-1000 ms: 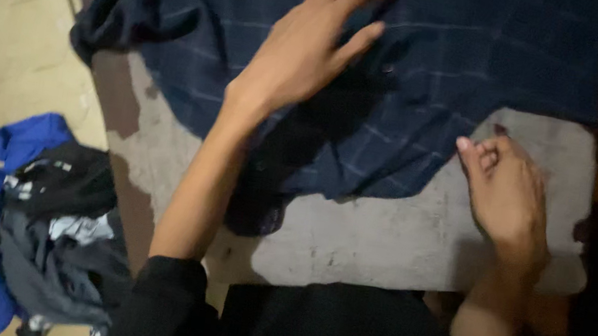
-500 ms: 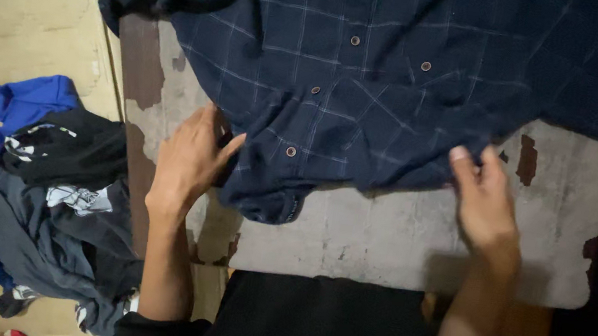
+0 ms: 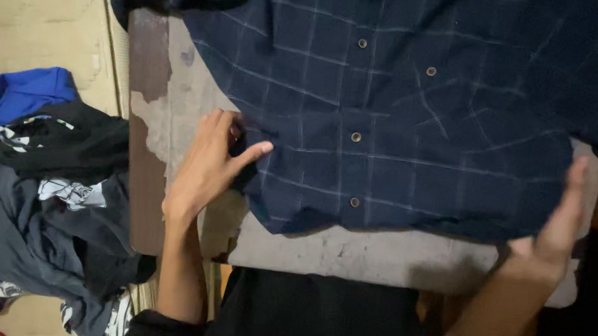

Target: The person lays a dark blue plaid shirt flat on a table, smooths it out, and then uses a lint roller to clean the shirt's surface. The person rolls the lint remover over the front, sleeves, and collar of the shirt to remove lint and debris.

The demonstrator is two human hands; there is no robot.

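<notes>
Two bare hands at the lower corners of a dark checked shirt spread on a worn table.

The left hand (image 3: 213, 166) pinches the shirt's (image 3: 400, 104) lower left edge between thumb and fingers; how much cloth it grips is hidden in shadow. The right hand (image 3: 557, 225) lies at the lower right hem with fingers straight, blurred, so whether it holds the cloth or only presses it cannot be told. The navy shirt lies button-side up on the grey table (image 3: 349, 252), its upper part cut off by the frame's top, one sleeve bunched at upper left. A heap of blue and dark clothes (image 3: 41, 196) lies on the floor at left, dim and hard to sort.
</notes>
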